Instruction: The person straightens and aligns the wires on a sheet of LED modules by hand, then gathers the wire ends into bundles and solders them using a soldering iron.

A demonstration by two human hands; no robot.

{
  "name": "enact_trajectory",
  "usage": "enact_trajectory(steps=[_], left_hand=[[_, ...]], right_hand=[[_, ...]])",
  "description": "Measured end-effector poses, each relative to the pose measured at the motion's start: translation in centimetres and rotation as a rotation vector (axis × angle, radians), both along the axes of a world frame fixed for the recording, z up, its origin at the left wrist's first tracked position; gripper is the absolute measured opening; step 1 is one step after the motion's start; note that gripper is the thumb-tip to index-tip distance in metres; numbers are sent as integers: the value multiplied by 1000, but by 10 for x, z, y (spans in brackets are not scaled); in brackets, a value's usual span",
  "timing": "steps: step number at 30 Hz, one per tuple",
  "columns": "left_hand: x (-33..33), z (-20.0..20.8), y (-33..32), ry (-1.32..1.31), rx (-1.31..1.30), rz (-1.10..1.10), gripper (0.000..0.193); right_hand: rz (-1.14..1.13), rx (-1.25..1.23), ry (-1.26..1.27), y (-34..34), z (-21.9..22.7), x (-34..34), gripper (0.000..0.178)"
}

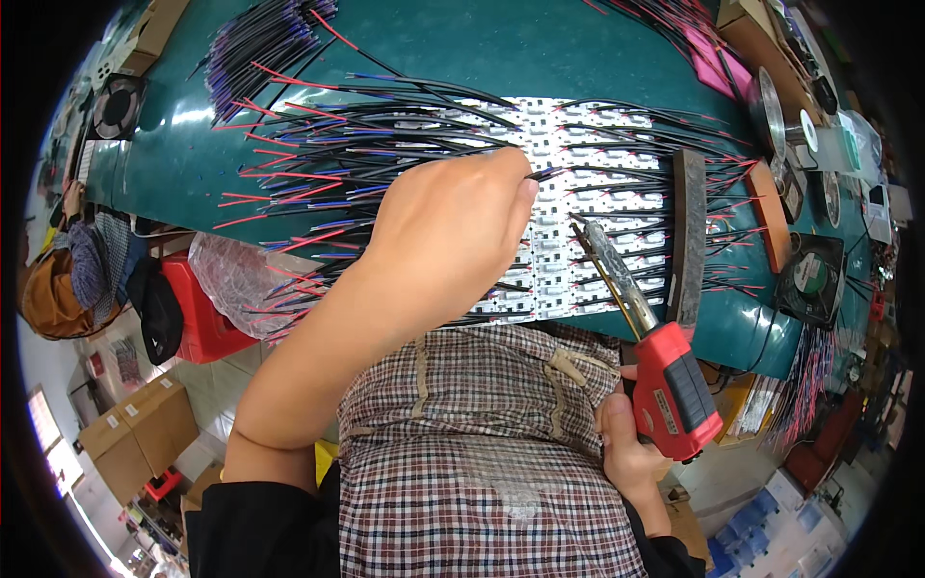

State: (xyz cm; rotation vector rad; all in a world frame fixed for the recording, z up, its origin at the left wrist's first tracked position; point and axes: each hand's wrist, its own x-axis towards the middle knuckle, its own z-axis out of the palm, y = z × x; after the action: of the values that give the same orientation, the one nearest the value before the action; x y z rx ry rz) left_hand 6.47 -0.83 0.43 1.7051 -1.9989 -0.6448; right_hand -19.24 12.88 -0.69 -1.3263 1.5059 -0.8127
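My left hand reaches over the green table and pinches a thin black wire at its fingertips, above rows of white LED strip boards. My right hand grips a red-handled soldering iron, its metal tip pointing at the boards just right of my left hand. Several red, blue and black wires fan out leftward from the boards. A dark flat bar lies across the boards' right ends.
A loose wire bundle lies at the back left. Solder spools and a small fan sit on the right. A red stool, a plastic bag and cardboard boxes are on the floor to the left.
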Motion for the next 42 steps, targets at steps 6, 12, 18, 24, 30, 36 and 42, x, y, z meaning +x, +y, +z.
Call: enact_trajectory(steps=[6,12,18,24,30,36,42], left_hand=[[-7,13,6,63,-355,75,12],[-8,7,20,82,-59,92,12],[-13,-7,28,-87,-180,67,14],[-13,-16,27,-107,-197,46,14],[-14,-18,26,-119,-193,28,14],[-18,-17,24,-138,-210,12,16],[-19,-18,26,-175,-212,18,17]], right_hand=[[37,-51,39,4,-4,-7,30],[39,25,23,12,-4,-17,32],[169,-10,79,12,-2,-18,30],[140,153,55,6,-1,-13,22],[94,248,43,7,-3,-11,26],[35,197,11,5,-2,-4,28],[121,152,79,-1,1,-4,24]])
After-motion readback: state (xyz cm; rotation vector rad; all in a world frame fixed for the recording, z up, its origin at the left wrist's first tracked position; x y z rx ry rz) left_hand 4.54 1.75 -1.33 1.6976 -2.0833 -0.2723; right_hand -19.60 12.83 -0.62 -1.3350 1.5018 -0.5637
